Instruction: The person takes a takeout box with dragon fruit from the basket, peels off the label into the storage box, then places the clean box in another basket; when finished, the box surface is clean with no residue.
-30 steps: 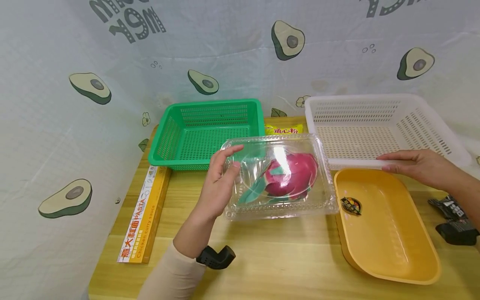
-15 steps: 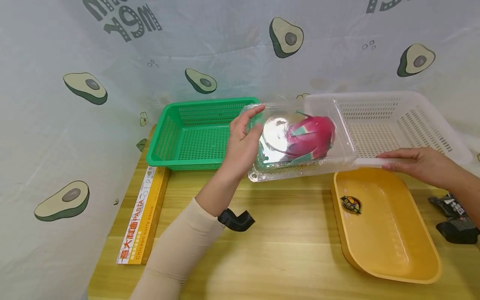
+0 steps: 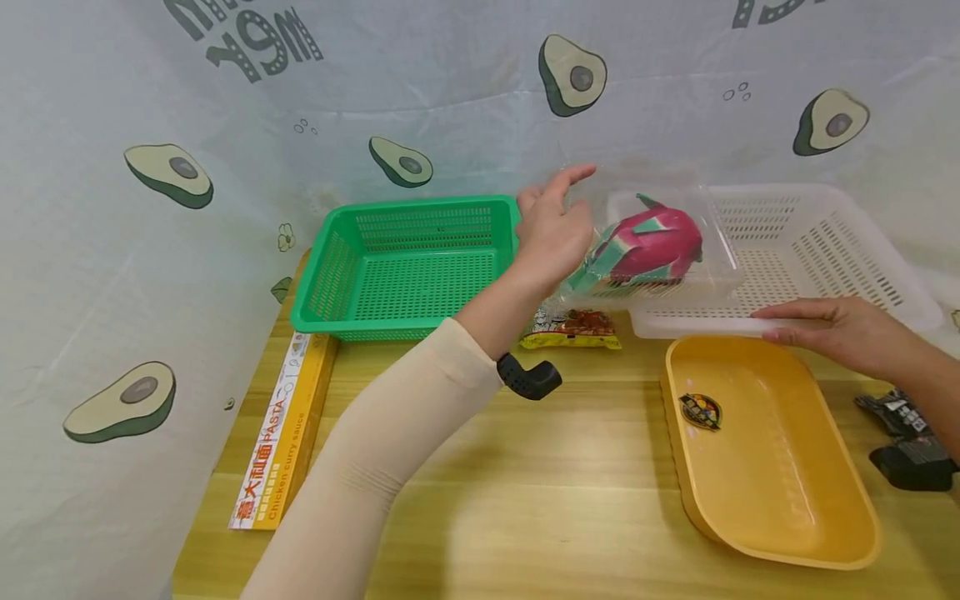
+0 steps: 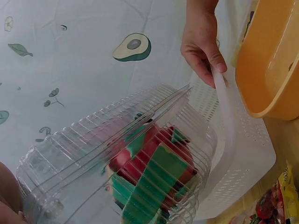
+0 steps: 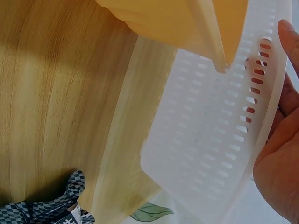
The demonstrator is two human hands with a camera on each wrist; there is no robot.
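Note:
My left hand holds the left end of a clear plastic clamshell box. Inside the box lies a pink dragon fruit with green-tipped scales. The box hangs tilted over the left part of a white perforated basket. In the left wrist view the ribbed box fills the lower middle, and little of the holding hand shows. With thumb and fingers on either side, my right hand grips the basket's front rim. In the right wrist view, fingers show through the basket wall's slots.
A green basket stands at the left, with a pasta box in front of it. A yellow food packet lies between the baskets, partly hidden. At the right are a yellow-orange tub and a black checkered packet.
My left hand has carried the clamshell box away from me and to the right, from above the table to over the white basket. The right hand has stayed on the basket rim.

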